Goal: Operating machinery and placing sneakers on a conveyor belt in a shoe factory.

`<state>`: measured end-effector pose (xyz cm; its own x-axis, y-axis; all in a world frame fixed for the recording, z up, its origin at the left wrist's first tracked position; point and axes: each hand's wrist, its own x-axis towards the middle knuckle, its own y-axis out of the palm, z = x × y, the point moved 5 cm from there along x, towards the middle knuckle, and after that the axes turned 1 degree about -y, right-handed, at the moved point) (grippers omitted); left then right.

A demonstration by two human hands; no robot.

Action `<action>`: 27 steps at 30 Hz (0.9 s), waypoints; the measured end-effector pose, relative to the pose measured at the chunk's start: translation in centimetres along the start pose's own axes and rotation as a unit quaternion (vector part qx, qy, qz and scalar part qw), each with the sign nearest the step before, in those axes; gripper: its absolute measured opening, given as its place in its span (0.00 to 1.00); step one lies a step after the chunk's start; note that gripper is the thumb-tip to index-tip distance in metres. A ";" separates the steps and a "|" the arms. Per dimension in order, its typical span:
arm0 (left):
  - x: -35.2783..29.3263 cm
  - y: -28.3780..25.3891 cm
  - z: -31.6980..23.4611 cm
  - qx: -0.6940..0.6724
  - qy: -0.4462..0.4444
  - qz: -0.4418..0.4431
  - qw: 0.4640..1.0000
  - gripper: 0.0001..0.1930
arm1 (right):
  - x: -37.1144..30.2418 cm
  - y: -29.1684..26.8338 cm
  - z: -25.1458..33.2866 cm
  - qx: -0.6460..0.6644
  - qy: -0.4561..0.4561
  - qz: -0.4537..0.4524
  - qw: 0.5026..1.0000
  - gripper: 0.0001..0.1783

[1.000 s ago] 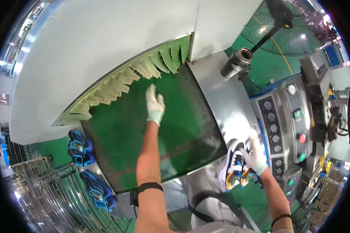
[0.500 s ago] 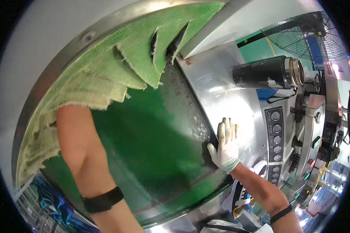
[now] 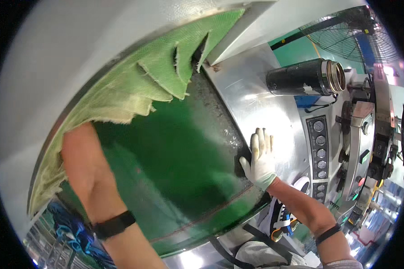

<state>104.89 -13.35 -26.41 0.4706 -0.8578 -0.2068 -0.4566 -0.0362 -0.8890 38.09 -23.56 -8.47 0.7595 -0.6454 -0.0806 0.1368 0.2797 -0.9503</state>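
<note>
My left forearm (image 3: 89,166), with a black band on it, reaches under a fringed green mesh curtain (image 3: 121,96). Past the curtain's frayed lower edge my left hand is hidden. A green belt (image 3: 161,157) lies below that arm, with a seam running across its near part. My right hand (image 3: 261,162), in a white glove with dirty fingertips, rests flat on a shiny metal panel (image 3: 242,85) at the belt's right edge. Its fingers are stretched out and the thumb points away from them; it holds nothing.
A black bottle (image 3: 300,80) without a lid lies on its side beyond my right hand. A gauge panel (image 3: 319,148) stands right of the metal panel. Blue bundled cords (image 3: 74,235) hang at lower left. A shoe (image 3: 280,215) sits near my right forearm, a fan (image 3: 345,38) at far right.
The view has shifted slightly, so the curtain and bottle sit a little differently in it. My left arm is still under the curtain and my right hand still lies on the metal.
</note>
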 end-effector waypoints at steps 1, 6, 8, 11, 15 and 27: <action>1.9 3.9 -5.4 -0.019 0.018 0.003 1.000 0.21 | -0.4 -0.3 -1.3 -0.025 0.010 -0.003 1.000 0.53; -3.8 -4.1 -19.1 0.038 0.015 -0.006 0.999 0.22 | -1.0 -0.1 -0.5 -0.031 0.016 -0.005 0.999 0.51; -8.6 -3.8 -30.1 0.055 0.034 -0.010 0.998 0.22 | -1.8 -0.9 -2.0 -0.055 0.016 -0.009 0.998 0.50; -15.2 -6.9 -36.9 0.076 0.046 -0.047 0.995 0.29 | -2.7 -2.1 -1.6 -0.052 -0.004 0.010 0.999 0.50; -25.9 -3.5 -42.4 0.131 0.024 0.078 0.988 0.18 | -4.4 -4.9 -3.0 0.023 0.022 0.111 0.993 0.44; -46.9 0.4 -54.8 -0.317 0.009 0.028 0.948 0.14 | -35.5 -21.1 -3.5 0.650 0.238 -0.014 0.721 0.37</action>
<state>41.22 -1.25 5.31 0.4218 -0.8756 -0.2353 -0.8457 -0.2863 -0.4504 6.00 -9.02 13.38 0.4825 -0.7483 -0.4552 0.8640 0.4921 0.1069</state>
